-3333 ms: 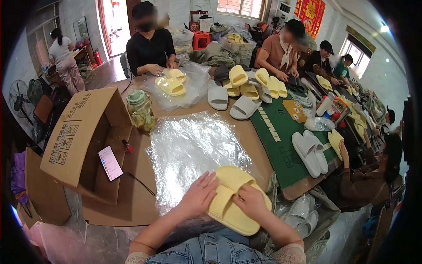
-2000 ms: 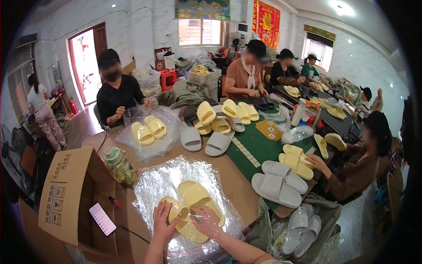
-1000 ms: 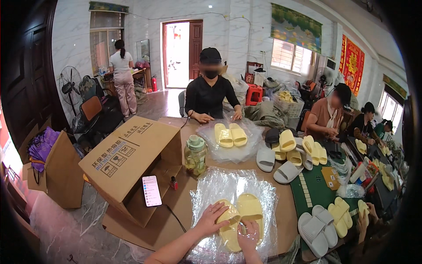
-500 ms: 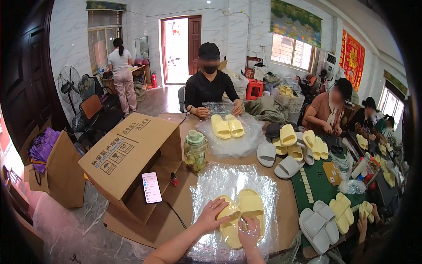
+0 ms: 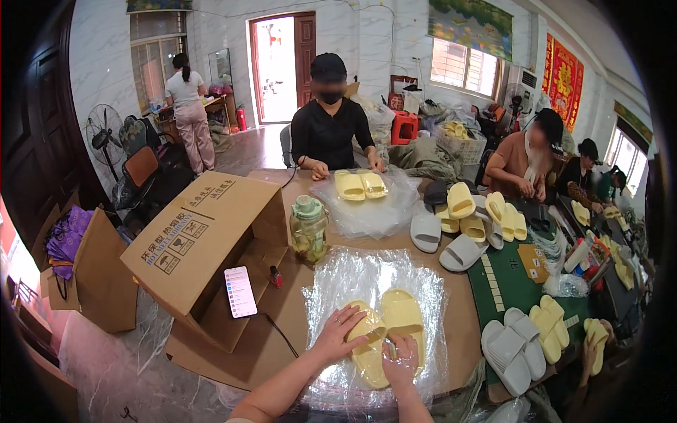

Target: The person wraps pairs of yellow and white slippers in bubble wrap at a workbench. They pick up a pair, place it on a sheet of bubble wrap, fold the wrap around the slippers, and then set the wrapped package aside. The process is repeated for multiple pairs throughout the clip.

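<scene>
The left forearm (image 5: 285, 389) slants inward from the desk's (image 5: 462, 317) near edge, ending in the left hand (image 5: 342, 333), laid palm down with fingers (image 5: 345, 316) stretched forward and the thumb held apart. The right forearm (image 5: 412, 405) rises more steeply from that edge; the right hand (image 5: 400, 359) sits just beside, lower, back upward, its fingers bent.

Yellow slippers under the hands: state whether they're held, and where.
The left hand touches the strap of the left slipper; the right hand partly covers the right slipper. Whether either grips cannot be told.
</scene>
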Available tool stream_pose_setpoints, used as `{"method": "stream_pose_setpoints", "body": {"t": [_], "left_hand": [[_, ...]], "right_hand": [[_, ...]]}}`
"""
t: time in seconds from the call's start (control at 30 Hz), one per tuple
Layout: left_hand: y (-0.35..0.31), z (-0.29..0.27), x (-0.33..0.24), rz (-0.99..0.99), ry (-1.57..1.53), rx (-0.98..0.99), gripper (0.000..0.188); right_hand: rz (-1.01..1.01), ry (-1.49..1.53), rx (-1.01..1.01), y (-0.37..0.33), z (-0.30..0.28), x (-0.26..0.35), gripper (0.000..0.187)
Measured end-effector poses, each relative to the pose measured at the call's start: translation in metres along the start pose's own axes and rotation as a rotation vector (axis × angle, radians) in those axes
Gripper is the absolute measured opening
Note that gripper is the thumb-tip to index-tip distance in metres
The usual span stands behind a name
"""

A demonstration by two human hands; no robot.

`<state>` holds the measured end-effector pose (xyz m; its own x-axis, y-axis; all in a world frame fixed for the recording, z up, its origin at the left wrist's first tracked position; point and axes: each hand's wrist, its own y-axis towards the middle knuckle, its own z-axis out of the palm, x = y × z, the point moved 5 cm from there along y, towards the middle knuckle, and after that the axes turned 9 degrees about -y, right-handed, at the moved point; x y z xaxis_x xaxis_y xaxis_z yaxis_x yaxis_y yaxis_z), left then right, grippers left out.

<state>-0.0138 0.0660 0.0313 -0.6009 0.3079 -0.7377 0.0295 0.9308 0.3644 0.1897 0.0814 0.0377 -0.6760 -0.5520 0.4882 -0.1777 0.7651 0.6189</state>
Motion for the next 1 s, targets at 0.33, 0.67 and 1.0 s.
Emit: {"method": "stream_pose_setpoints", "body": {"t": [0.33,0.67,1.0], "left_hand": [[0.0,0.002,0.003,-0.013,-0.012,0.015,0.069],[0.0,-0.001,0.001,-0.01,-0.008,0.013,0.07],[0.0,0.0,0.001,-0.011,-0.006,0.011,0.069]], "right_hand": [[0.006,0.023,0.01,0.003,-0.002,0.001,0.032],[0.014,0.01,0.009,0.0,0.0,-0.001,0.031],[0.013,0.019,0.006,-0.002,0.004,-0.006,0.033]]}}
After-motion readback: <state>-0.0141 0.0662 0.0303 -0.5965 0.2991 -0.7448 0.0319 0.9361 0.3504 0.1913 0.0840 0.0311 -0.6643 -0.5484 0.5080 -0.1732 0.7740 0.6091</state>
